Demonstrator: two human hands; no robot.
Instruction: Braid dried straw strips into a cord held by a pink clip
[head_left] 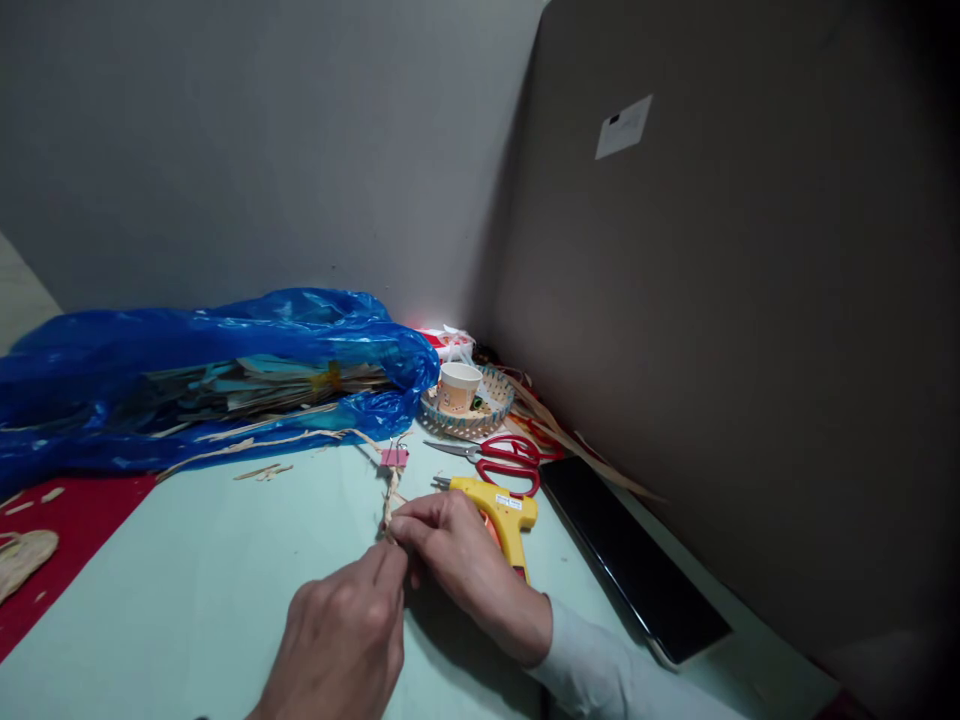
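A twisted or braided cord of pale dried fibre (391,489) runs down from a pink binder clip (394,457) on the table. My left hand (341,630) is closed at the cord's near end, its fingertips pinched together. Just above it, my right hand (457,555) pinches the same cord between thumb and forefinger. The fingers of both hands nearly meet, and the cord's lower end is hidden by them. Beyond the clip, a loose fibre strand (300,438) trails left along the blue bag.
A yellow glue gun (510,510), red-handled scissors (510,452) and a black phone (630,555) lie to the right. Behind stands a woven basket (499,400) holding a paper cup (458,385). A blue plastic bag (225,325) of dried strips fills the back left, before the wall.
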